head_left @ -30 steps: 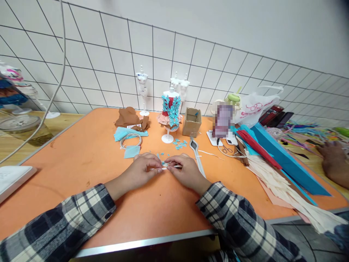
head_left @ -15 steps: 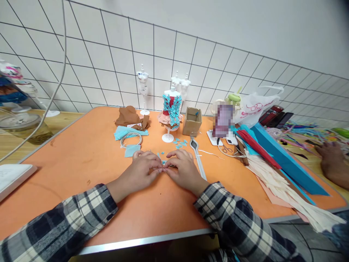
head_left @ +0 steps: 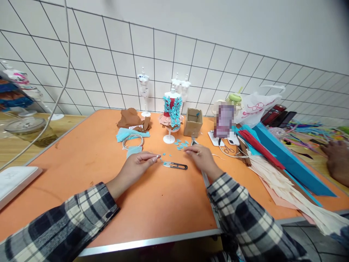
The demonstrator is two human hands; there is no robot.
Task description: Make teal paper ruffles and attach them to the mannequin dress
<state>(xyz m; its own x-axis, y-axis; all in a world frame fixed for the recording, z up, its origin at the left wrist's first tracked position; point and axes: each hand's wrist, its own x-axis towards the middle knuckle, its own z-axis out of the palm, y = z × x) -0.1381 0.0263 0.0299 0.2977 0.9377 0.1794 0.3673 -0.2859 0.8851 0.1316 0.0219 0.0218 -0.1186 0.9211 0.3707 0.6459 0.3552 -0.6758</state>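
My left hand (head_left: 137,164) rests on the orange table (head_left: 89,156) with thumb and forefinger pinched on a tiny blue scrap at their tips. Black-handled thread snips (head_left: 175,166) lie flat on the table between my hands, touched by neither. My right hand (head_left: 201,157) hovers to the right of the snips, fingers loosely stretched toward a scatter of small blue scraps (head_left: 181,143), holding nothing. Behind the scraps stands a small white mannequin (head_left: 171,112) dressed in blue and red pieces.
A cardboard box (head_left: 193,122), a propped phone (head_left: 224,120) and small scissors (head_left: 228,149) sit behind my right hand. Blue and red sheets (head_left: 275,151) and cream strips (head_left: 275,178) lie to the right. Brown fabric (head_left: 130,118) and a wire ring (head_left: 132,140) are at centre-left. Another person's hand (head_left: 338,160) rests far right.
My hands have parted. The right hand set down the snips and moved right and away toward the blue scraps; the left hand stays pinched near where it was.
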